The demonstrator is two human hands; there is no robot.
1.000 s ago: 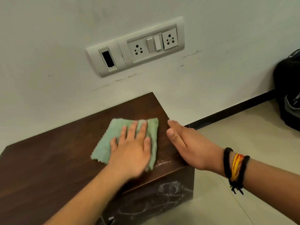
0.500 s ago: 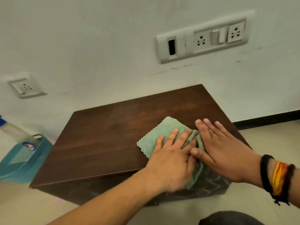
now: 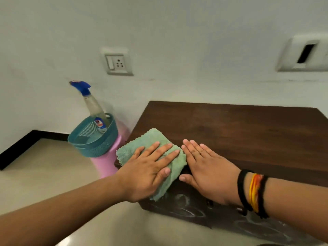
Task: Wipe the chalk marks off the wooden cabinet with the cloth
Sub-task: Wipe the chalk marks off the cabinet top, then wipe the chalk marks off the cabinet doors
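Down at the lower middle of the frame, the left hand (image 3: 150, 172) lies flat with fingers spread on the green cloth (image 3: 142, 148), pressing it onto the left front corner of the cabinet (image 3: 239, 132). The cloth is folded; its near end droops over the front edge, and its far left corner overhangs the cabinet's left side. Just right of it, the right hand (image 3: 207, 172) rests palm down and open on the bare wood, fingers together, holding nothing, its fingertips almost touching the cloth. Black and orange-yellow bands (image 3: 253, 192) circle that wrist. White chalk marks (image 3: 186, 208) swirl across the cabinet's dark front face, below both hands, running to the lower right of the frame. Left of the cabinet, a teal basket (image 3: 95, 139) sits on a pink stool (image 3: 106, 166), with a spray bottle (image 3: 94, 107) leaning inside it. On the wall above, a socket (image 3: 118, 62) sits at upper centre and a second plate (image 3: 305, 54) at upper right.
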